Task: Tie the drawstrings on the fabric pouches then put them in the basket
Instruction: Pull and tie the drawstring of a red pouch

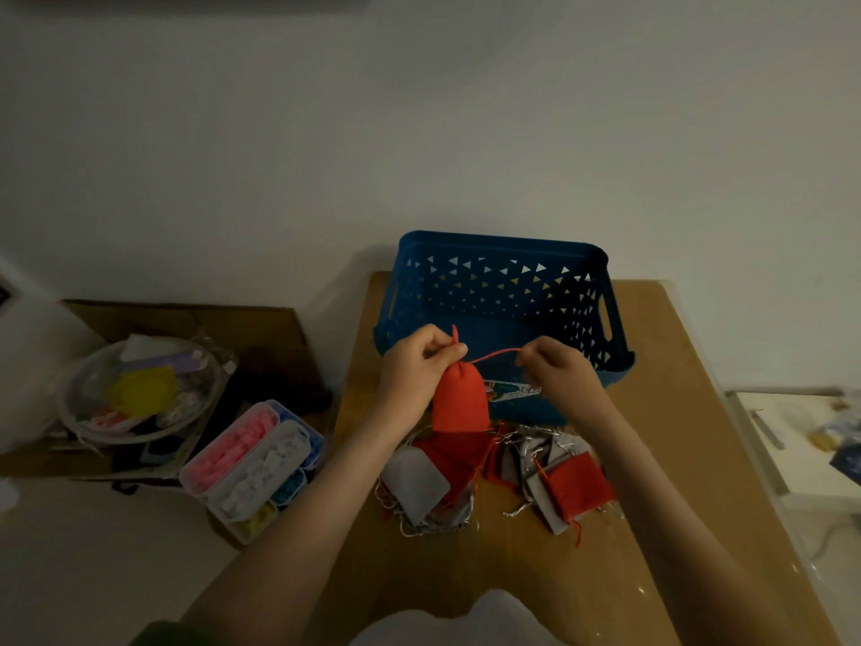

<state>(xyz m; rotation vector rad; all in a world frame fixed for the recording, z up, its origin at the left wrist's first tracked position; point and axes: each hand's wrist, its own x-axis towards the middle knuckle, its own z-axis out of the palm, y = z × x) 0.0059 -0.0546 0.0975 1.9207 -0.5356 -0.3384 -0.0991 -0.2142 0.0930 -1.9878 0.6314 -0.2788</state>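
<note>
The red pouch [459,398] hangs at centre frame, just in front of the blue basket [501,291], its neck gathered tight and its body smooth and plump-looking. The left hand [414,366] pinches the neck and one cord end, which sticks up above the fingers [454,351]; the right hand [554,366] pinches the other cord [496,354], drawn taut to the right. From here the thin cord could slip out of either pinch, or a hard pull could run it out of its channel, and a loose knot would let the mouth reopen once dropped in the basket. Whether a knot is already formed is hard to tell in this dim view. Below the hands, a pile of red and grey pouches [494,477] lies on the table [652,366], their strings tangled enough to snag the next pick.
</note>
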